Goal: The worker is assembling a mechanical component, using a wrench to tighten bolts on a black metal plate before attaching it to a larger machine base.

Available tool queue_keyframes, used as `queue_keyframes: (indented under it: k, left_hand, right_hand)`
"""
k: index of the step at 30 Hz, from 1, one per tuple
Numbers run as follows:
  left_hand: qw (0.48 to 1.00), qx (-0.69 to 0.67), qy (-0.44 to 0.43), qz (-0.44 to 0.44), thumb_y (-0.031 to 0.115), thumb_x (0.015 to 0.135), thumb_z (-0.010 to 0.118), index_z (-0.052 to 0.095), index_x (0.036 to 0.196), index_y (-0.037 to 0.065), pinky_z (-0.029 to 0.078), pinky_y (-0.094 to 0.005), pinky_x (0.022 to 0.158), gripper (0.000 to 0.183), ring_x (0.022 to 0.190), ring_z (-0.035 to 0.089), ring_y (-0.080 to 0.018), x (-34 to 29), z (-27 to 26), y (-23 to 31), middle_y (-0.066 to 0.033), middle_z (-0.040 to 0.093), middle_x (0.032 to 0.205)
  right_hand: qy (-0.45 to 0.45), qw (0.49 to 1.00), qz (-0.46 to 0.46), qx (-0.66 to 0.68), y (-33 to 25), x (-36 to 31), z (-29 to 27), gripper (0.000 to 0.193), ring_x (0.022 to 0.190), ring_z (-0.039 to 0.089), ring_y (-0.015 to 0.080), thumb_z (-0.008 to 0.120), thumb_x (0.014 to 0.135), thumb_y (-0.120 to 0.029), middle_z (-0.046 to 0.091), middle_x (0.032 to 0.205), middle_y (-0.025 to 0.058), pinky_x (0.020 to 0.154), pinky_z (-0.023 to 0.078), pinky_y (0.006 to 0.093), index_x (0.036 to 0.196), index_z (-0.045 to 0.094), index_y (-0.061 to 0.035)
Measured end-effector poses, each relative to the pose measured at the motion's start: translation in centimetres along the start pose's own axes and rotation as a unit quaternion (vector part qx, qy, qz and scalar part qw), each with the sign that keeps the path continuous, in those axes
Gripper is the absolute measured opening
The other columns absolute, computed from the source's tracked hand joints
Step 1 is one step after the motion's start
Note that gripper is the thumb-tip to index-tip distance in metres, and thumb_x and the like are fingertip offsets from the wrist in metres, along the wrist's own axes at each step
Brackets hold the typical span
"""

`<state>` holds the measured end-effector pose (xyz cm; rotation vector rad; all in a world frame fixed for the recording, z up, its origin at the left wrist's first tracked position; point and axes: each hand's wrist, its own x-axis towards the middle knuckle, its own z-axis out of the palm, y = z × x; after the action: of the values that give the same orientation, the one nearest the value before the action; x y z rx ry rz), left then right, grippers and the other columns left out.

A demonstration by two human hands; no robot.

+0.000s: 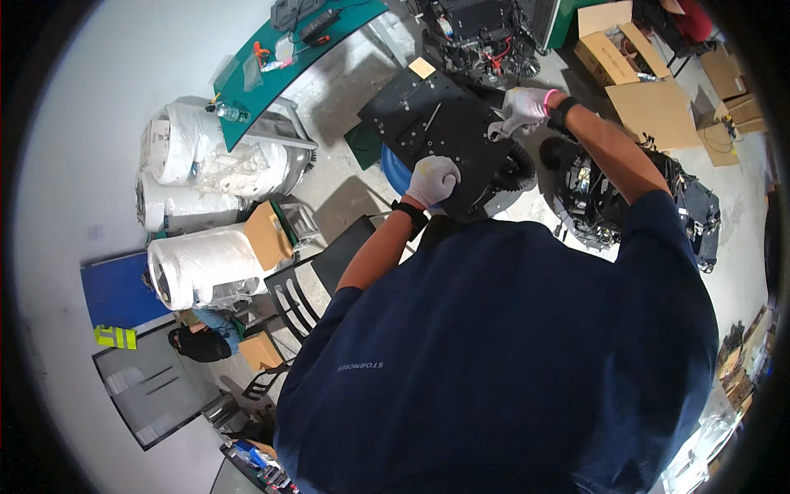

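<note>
A large black plate point(403, 115) dotted with small holes and fasteners lies in front of me, tilted in the view. My left hand point(434, 180), in a white glove, is closed in a fist at the plate's near part; whatever it may hold is hidden. Over the plate's right edge is my right hand point(525, 109), also gloved, its fingers bent and drawn together; I cannot make out anything between them. A round black brush point(515, 169) sits at the plate's right side, below that hand. Part of a blue round object point(395, 169) shows under the plate's left edge.
A green-topped table point(284, 62) with tools stands at the far left. Black machine assemblies lie beyond point(477, 37) and to the right point(588, 202). Black chairs point(292, 300) and wrapped white rolls point(206, 263) are on the left. An open carton point(613, 58) lies at the far right.
</note>
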<state>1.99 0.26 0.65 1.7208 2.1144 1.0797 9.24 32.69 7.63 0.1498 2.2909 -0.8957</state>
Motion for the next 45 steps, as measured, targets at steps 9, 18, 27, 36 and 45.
queue_keyframes:
  k: [9, 18, 27, 36, 45]
  left_hand:
    - [0.999, -0.015, -0.026, 0.031, 0.006, 0.070, 0.054, 0.064, 0.065, 0.011, 0.049, -0.0433, 0.065, 0.012, 0.067, 0.061, -0.0323, 0.1, 0.4, -0.6, -0.0087, 0.063, 0.070]
    - [0.978, -0.058, -0.121, 0.159, 0.008, 0.076, 0.055, 0.063, 0.070, 0.012, 0.050, -0.0423, 0.065, 0.011, 0.067, 0.061, -0.0304, 1.5, -0.3, -1.9, -0.0066, 0.063, 0.072]
    - [0.963, -0.134, -0.105, 0.209, 0.005, 0.078, 0.056, 0.065, 0.073, 0.012, 0.052, -0.0410, 0.066, 0.012, 0.071, 0.065, -0.0301, 1.4, -0.2, -2.9, -0.0051, 0.066, 0.076]
    - [0.959, -0.161, -0.087, 0.217, 0.006, 0.078, 0.055, 0.063, 0.070, 0.009, 0.053, -0.0424, 0.067, 0.011, 0.070, 0.065, -0.0312, 1.3, 0.2, -3.4, -0.0082, 0.065, 0.075]
    - [0.959, -0.137, -0.087, 0.232, 0.008, 0.078, 0.057, 0.062, 0.071, 0.010, 0.053, -0.0430, 0.068, 0.009, 0.072, 0.066, -0.0315, 1.1, 0.2, -3.8, -0.0081, 0.065, 0.074]
  right_hand:
    - [0.316, 0.925, 0.030, 0.210, 2.9, -3.1, 7.8, 0.033, 0.051, 0.060, 0.0160, 0.064, 0.097, -0.031, 0.065, 0.062, 0.0081, 0.050, 0.047, 0.0368, 0.091, 0.071, 0.0003]
    - [0.426, 0.641, 0.102, 0.630, -5.5, -2.6, 22.6, 0.028, 0.050, 0.061, 0.0171, 0.061, 0.098, -0.023, 0.067, 0.070, 0.0105, 0.046, 0.047, 0.0312, 0.096, 0.066, 0.0040]
    - [0.492, 0.577, 0.209, 0.617, -11.1, -0.3, 21.8, 0.029, 0.046, 0.060, 0.0203, 0.059, 0.099, -0.025, 0.064, 0.067, 0.0123, 0.040, 0.047, 0.0345, 0.088, 0.061, 0.0012]
    - [0.508, 0.537, 0.221, 0.636, -12.9, 1.4, 20.7, 0.028, 0.047, 0.061, 0.0214, 0.059, 0.099, -0.023, 0.064, 0.068, 0.0125, 0.042, 0.048, 0.0339, 0.084, 0.061, 0.0007]
    - [0.571, 0.612, 0.280, 0.470, -7.8, 5.0, 22.1, 0.037, 0.047, 0.063, 0.0234, 0.064, 0.096, -0.033, 0.066, 0.065, 0.0119, 0.044, 0.050, 0.0360, 0.079, 0.066, 0.0001]
